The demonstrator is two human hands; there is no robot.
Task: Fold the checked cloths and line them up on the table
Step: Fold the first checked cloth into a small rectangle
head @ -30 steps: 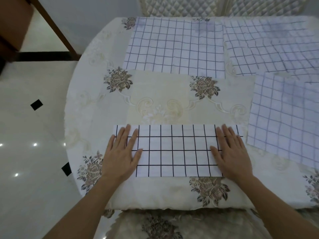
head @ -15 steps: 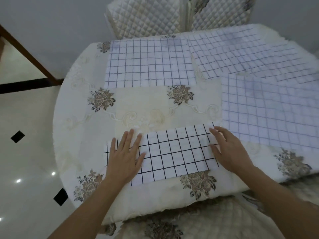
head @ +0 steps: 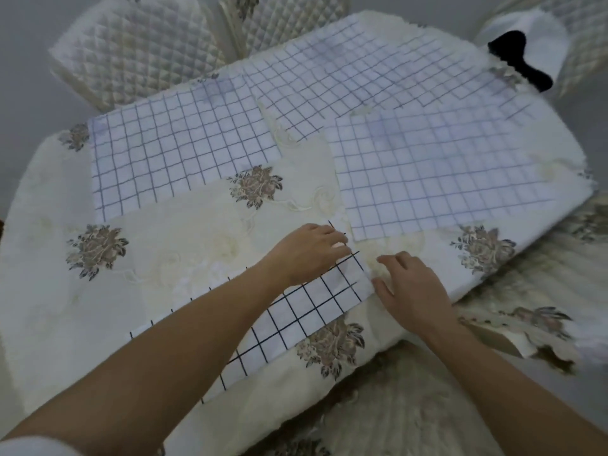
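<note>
A folded checked cloth (head: 309, 311), a long white strip with black lines, lies slantwise near the front edge of the table (head: 82, 307). My left arm lies across it. My left hand (head: 306, 255) sits at the strip's far right corner with its fingers curled on the fabric. Just beyond the strip's right end, my right hand (head: 411, 291) rests with fingers apart and its thumb touching the cloth's edge. Three unfolded checked cloths lie flat behind: one at the back left (head: 177, 153), one at the back middle (head: 362, 77), one on the right (head: 444, 172).
The table wears a cream cloth with flower prints, which hangs over the front edge. Quilted chair backs (head: 138, 51) stand behind the table. A white thing with a black bow (head: 516, 57) is at the far right. A cushioned seat (head: 394, 406) is below me.
My left hand has crossed from the strip's left end to its right end. My right hand slid off the cloth to its right edge. The view has swung right and tilted.
</note>
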